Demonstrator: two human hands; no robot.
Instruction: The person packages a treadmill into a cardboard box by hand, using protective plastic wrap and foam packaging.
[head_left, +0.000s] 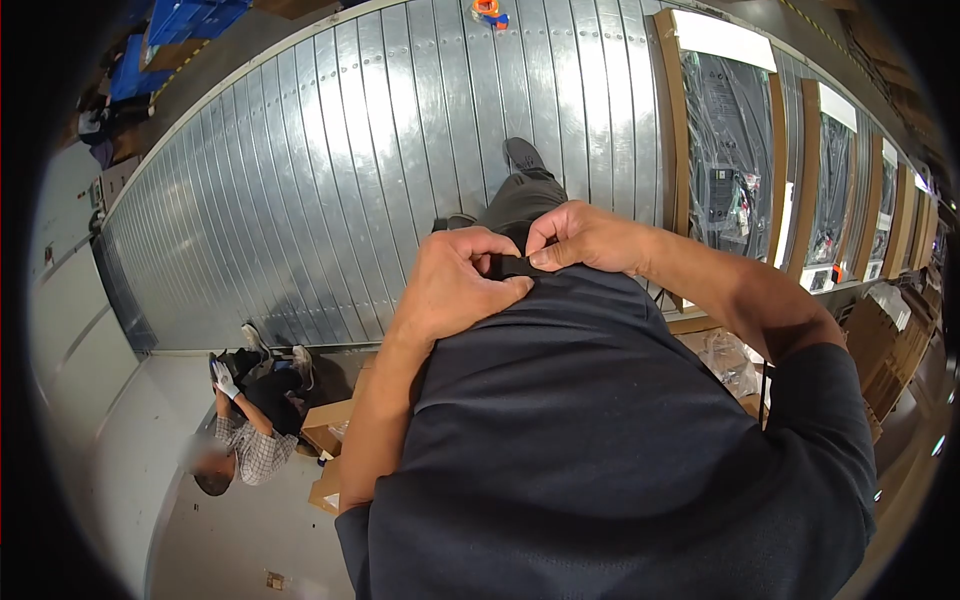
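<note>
- At frame centre, waist level: narrow black band (514, 266), material unclear, between both hands against the dark cloth shirt (600, 400).
- Left hand (462, 280): fingers curled, thumb and forefinger pinched on the band's left part.
- Right hand (592, 238): thumb and forefinger drawn together on the band's right end; other fingers bent.
- Upper left to centre: silver ribbed metal surface (300, 180), dark shoe (524, 154) over it.
- Upper right: brown cardboard tray (673, 130) containing a plastic-wrapped dark panel (722, 110).
- Lower left: co-worker in checked shirt (262, 452), white glove (226, 380) visible.
</note>
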